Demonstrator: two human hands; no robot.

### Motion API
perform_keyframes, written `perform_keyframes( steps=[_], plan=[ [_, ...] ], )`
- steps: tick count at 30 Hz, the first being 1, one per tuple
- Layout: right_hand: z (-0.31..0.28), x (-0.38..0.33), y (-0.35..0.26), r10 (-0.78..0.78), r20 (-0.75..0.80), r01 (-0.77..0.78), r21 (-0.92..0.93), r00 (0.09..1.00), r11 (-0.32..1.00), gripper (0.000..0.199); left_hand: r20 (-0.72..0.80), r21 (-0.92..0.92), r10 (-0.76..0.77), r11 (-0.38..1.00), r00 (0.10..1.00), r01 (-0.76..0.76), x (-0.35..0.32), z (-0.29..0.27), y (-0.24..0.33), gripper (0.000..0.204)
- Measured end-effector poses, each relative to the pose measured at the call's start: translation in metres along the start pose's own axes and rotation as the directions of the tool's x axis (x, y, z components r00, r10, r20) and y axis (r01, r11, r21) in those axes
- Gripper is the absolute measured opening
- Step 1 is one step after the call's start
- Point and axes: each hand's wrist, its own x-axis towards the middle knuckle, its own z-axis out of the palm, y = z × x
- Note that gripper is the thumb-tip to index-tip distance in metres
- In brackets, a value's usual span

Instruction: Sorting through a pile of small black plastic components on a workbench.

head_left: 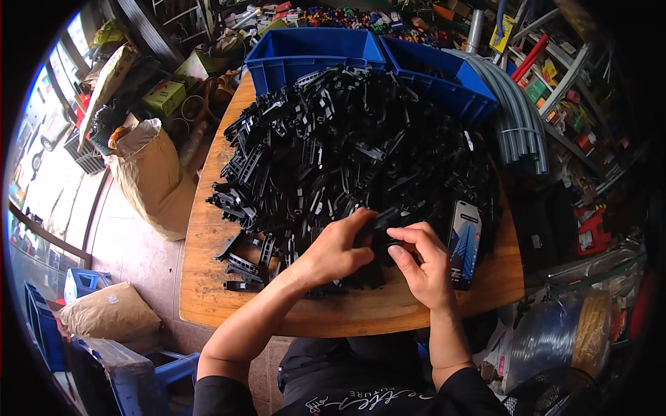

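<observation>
1. Right hand: a small black part seems to be pinched, thumb to forefinger.
2. Left hand: fingers are bent nearby; its grip cannot be told.
3. Single-part handling is apparently in hand; fingertip precision is probably called for next.
4. Black plastic pieces are heaped on the wooden counter, blue bins set behind.

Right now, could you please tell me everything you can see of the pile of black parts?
The pile is a broad, jumbled heap of small black pieces, apparently plastic; many are long and narrow, some ladder-like, some glinting. It covers most of the wooden table, its far side beside two blue bins. The left hand and right hand are over its near part; whether they touch it is unclear.
</observation>
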Motion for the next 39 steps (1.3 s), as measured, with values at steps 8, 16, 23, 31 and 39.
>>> perform_keyframes(
  steps=[8,16,23,31,39],
  plan=[
    [0.005,-0.007,0.008,0.193,-0.136,-0.143,0.312,0.972,0.939,0.014,-0.029,0.155,0.251,0.957,0.968,-0.244,-0.002,0.013,0.004,0.05],
    [0.007,-0.009,0.013,0.296,-0.16,-0.199,0.445,0.942,0.873,0.015,-0.086,0.33,0.328,0.9,0.941,-0.284,-0.002,0.022,-0.004,0.04],
    [0.005,-0.003,0.009,0.306,-0.008,-0.239,0.604,0.952,0.76,0.046,-0.056,0.338,0.332,0.894,0.941,-0.295,-0.007,0.02,0.004,0.03],
    [0.008,-0.005,0.01,0.291,0.043,-0.22,0.759,0.956,0.612,0.043,-0.042,0.365,0.49,0.819,0.871,-0.443,-0.009,0.018,0.0,0.028],
    [0.009,-0.001,0.021,0.295,0.148,-0.29,0.797,0.944,0.53,0.039,-0.042,0.347,0.521,0.808,0.852,-0.477,-0.012,0.015,-0.001,0.025]
  ],
)
